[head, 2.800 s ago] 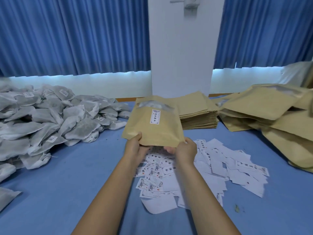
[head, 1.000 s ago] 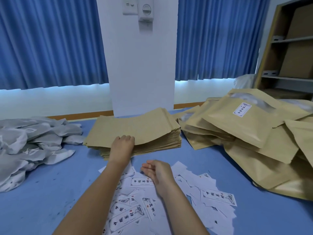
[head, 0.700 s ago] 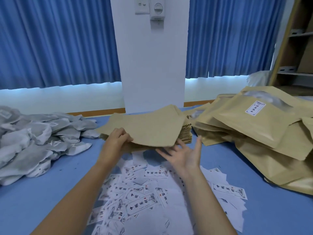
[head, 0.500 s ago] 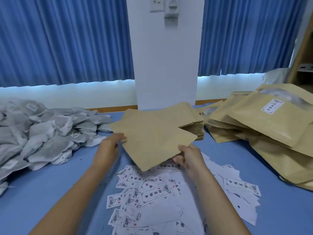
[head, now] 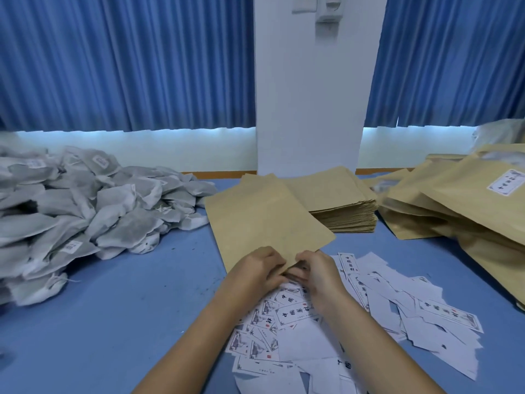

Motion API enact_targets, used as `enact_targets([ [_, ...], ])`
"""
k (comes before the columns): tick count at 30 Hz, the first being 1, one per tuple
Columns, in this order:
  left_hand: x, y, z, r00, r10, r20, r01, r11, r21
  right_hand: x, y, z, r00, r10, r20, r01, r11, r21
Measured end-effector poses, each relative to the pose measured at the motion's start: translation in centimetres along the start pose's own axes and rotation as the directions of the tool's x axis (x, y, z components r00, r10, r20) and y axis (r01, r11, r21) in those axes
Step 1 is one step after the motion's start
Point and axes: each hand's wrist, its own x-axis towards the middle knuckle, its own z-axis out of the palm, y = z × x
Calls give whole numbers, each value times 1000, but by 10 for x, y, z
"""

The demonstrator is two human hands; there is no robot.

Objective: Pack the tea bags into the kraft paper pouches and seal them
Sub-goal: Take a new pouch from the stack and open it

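While both grips work the near edge of one flat pouch [head: 267, 220], no tea bag has yet gone in. At that edge the left grip [head: 257, 270] and right grip [head: 315, 273] meet, fingers curled and pinching the paper. The pouch slopes up and away from them, its far end toward the stack [head: 338, 200] of empty ones.

Judged step: parting the mouth. Whether it is open yet cannot be told, as the hands cover it.

At left the tea bags [head: 85, 211] lie heaped on the worktop [head: 127, 308], well apart from the pouch. At right lie filled pouches [head: 468, 217]. Under the wrists are scattered labels [head: 312, 317].

Recommendations:
- Slide the two layers apart, thumb against forefinger, rather than pulling. Kraft paper likely creases or tears at the edge.
- Once the mouth is parted, hold it wide with the right grip and free the left, which is nearer the heap.
- Keep the labels out of the mouth.
- Seal only when the bags sit flat below the sealing line.
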Motion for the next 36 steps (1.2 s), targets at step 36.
enact_targets([
  [36,-5,19,-37,894,-143,-424,259,938,230,-16,15,27,979,-202,8,196,943,-268],
])
